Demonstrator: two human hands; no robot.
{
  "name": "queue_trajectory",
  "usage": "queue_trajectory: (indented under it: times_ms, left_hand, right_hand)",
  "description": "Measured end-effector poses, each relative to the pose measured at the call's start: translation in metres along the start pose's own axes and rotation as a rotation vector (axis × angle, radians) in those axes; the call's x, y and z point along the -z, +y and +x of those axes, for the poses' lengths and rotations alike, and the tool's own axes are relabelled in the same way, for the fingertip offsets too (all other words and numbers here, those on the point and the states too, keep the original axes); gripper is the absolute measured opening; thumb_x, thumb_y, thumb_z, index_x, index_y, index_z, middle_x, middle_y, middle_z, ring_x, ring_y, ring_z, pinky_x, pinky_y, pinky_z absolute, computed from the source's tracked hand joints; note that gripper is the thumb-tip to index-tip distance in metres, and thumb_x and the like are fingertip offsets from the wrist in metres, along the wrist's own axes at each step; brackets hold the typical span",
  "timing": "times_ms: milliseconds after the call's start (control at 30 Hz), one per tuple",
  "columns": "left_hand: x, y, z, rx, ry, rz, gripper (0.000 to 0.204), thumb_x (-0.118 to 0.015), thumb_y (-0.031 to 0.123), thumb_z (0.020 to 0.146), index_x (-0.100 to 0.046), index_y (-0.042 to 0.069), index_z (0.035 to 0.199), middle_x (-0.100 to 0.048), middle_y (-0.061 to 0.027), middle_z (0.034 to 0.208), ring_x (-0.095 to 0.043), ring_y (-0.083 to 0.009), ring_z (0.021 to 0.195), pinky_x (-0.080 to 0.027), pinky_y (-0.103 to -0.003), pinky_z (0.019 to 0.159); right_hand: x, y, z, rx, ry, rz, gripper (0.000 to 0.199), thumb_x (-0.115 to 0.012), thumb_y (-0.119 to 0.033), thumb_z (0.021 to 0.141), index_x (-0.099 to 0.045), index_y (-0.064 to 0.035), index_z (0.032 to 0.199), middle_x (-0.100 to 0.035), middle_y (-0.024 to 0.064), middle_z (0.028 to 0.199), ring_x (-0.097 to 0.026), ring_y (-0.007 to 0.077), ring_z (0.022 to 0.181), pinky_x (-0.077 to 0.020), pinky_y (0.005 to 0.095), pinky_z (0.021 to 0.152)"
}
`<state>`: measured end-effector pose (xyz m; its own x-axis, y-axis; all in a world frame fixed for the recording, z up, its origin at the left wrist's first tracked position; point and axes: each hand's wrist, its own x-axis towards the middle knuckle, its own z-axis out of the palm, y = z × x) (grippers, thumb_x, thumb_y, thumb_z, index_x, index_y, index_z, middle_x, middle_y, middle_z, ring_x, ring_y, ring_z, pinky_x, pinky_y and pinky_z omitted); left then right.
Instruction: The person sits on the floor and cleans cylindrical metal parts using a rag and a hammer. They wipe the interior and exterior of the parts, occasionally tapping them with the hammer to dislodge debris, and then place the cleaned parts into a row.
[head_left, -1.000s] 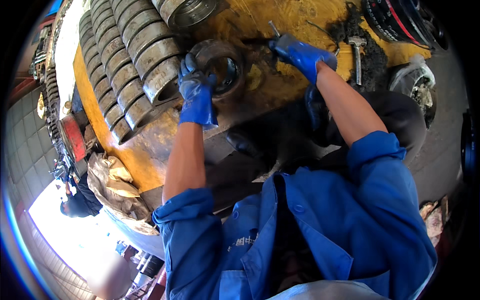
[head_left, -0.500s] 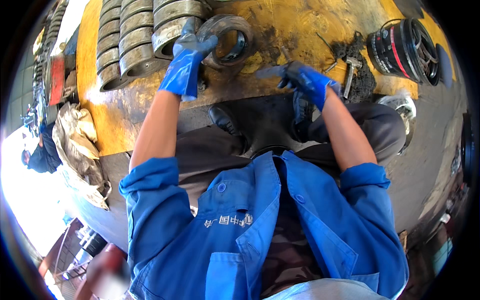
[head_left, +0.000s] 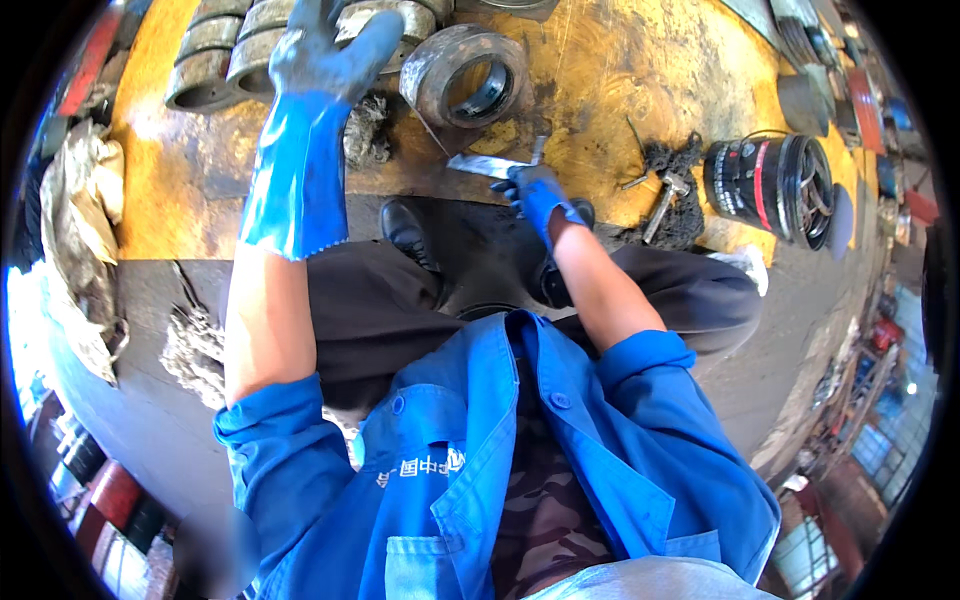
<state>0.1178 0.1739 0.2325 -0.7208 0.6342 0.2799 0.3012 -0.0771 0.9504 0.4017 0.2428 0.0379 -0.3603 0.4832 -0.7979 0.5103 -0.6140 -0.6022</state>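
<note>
My left hand, in a blue rubber glove, reaches to the metal rings at the far left. Its fingers are stretched and the thumb stands apart; nothing shows in its grip. A thick, dark metal ring lies on its side to the right of this hand, apart from the others. My right hand, gloved in blue as well, is closed on a flat pale blade that points left, below the ring. Its handle is hidden in the fingers. A short stick-like piece shows just beyond the fingers.
A yellow, stained board bears the rings. At right a hammer lies on a black rag, near a black bucket with a red band. A grey rag lies by my left wrist, a dirty cloth sack farther left.
The view has shifted. My left hand has moved left, away from the single ring toward the row of rings. My right hand has come left with the blade, nearer the single ring.
</note>
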Motion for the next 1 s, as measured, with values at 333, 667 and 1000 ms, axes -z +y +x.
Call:
queue_trajectory:
  times_ms: [333,667,1000]
  left_hand:
    - [-0.021,0.073,0.009,-0.177,0.01,0.45,0.091,-0.075,0.037,0.076,-0.035,-0.007,0.145,-0.051,-0.0276,0.139,-0.051,-0.0337,0.13,-0.041,-0.036,0.109]
    - [-0.057,0.052,-0.013,0.188,-0.455,-0.047,0.055,-0.068,0.033,0.091,-0.054,-0.001,0.132,-0.067,-0.0111,0.111,-0.065,-0.0197,0.094,-0.054,-0.031,0.082]
    - [-0.153,0.087,-0.021,0.952,-0.6,-1.171,0.053,-0.064,0.052,0.088,-0.062,0.001,0.1,-0.067,-0.0112,0.092,-0.065,-0.0208,0.079,-0.058,-0.035,0.064]
  right_hand:
    - [0.076,-0.043,-0.032,0.053,0.396,-0.306,0.032,-0.053,-0.03,0.096,-0.068,-0.0024,0.103,-0.07,0.0064,0.074,-0.051,0.0119,0.051,-0.04,0.0286,0.044]
    - [0.058,-0.13,-0.103,0.601,0.341,0.094,0.036,-0.057,-0.027,0.098,-0.06,-0.0002,0.122,-0.074,0.0133,0.085,-0.058,0.0118,0.048,-0.0414,0.0257,0.04]
    - [0.069,-0.244,-0.148,1.043,-0.403,-0.501,0.038,-0.069,-0.006,0.086,-0.061,-0.0056,0.123,-0.067,-0.0022,0.106,-0.058,0.008,0.095,-0.0498,0.0265,0.087]
